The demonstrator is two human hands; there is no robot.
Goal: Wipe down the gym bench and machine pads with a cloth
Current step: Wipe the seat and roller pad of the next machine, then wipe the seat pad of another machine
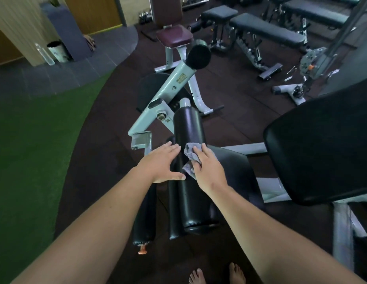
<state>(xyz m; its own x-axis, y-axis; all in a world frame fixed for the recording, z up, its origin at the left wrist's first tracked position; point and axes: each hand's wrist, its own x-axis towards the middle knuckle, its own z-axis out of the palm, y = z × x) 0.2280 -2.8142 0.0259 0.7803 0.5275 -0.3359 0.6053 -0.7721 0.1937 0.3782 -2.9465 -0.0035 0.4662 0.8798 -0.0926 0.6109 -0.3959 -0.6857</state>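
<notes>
A long black roller pad (188, 130) of a pale-framed leg machine (168, 89) runs from the middle of the view toward me. My right hand (209, 171) presses a crumpled grey cloth (189, 154) against the roller's upper side. My left hand (162, 162) lies beside it, fingers spread, resting on the roller's left flank and holding nothing. A thinner black roller (144, 218) lies lower left, partly hidden by my left forearm. A big black seat pad (322, 150) sits at the right.
A maroon seat (174, 36) stands behind the machine. Several black benches (266, 27) fill the back right. Green turf (31, 140) covers the floor at the left. A bottle (44, 54) and a small bin (56, 51) stand at the far left. My bare feet (217, 275) show at the bottom.
</notes>
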